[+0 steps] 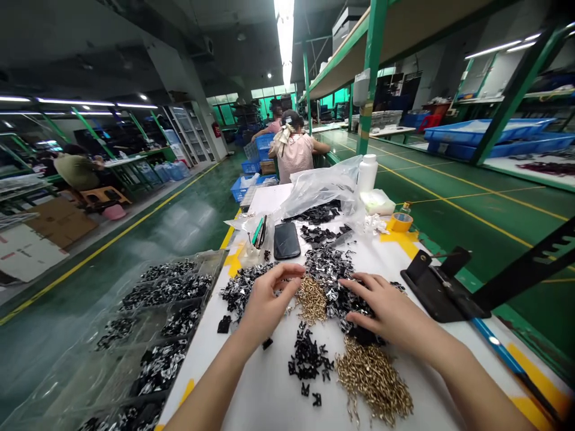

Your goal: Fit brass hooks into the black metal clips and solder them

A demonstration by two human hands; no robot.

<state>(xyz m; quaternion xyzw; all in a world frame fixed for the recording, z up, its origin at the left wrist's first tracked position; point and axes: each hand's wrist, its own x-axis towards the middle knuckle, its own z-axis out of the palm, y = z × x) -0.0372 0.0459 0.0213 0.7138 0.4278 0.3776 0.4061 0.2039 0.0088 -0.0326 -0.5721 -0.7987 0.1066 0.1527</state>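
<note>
My left hand is raised at the left edge of a pile of small gold-coloured metal pieces. Its thumb and index finger curve together in a pinch; anything between the tips is too small to make out. Spread over black clip-like parts is my right hand, its fingers apart and nothing visible in them. Below it lies a larger heap of gold-coloured pieces. A cluster of small black parts sits between my forearms. Mixed black and silvery parts are heaped beyond my hands.
A compartmented clear tray holds more parts at left. A phone, plastic bag, white bottle and yellow tape roll stand farther back. A black lever tool with blue handle is at right. A person sits ahead.
</note>
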